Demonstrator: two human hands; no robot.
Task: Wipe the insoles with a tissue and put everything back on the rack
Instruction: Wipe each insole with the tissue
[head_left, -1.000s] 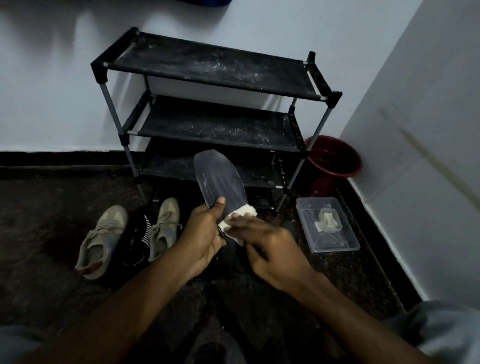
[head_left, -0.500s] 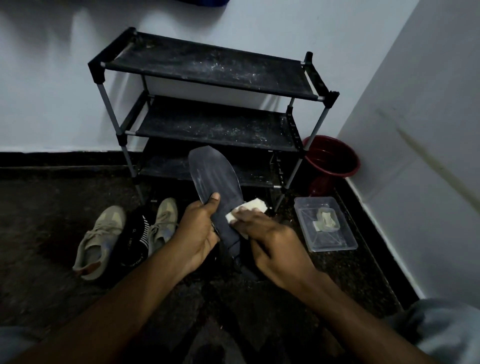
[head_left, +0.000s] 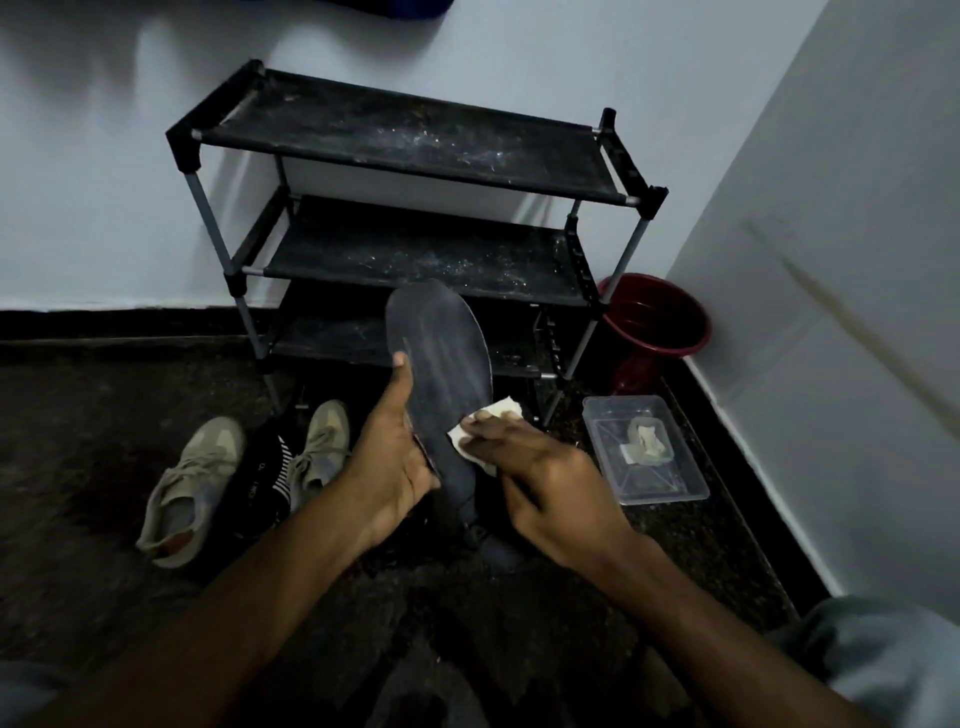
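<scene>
A dark grey insole (head_left: 441, 364) stands tilted upright in front of the black three-shelf rack (head_left: 415, 140). My left hand (head_left: 389, 457) grips its lower left edge, thumb up along the side. My right hand (head_left: 540, 473) presses a white tissue (head_left: 498, 415) against the insole's lower right part. Two beige sneakers (head_left: 192, 483) (head_left: 319, 447) lie on the floor to the left, with a dark striped item (head_left: 265, 467) between them. Another dark piece, partly hidden, lies on the floor under my hands.
A clear plastic box (head_left: 644, 452) with a crumpled scrap inside sits on the floor to the right. A dark red bucket (head_left: 654, 327) stands in the corner beside the rack. White walls close in behind and on the right.
My left thumb slid higher up the insole's edge. My right hand moved the tissue along the lower part of the insole.
</scene>
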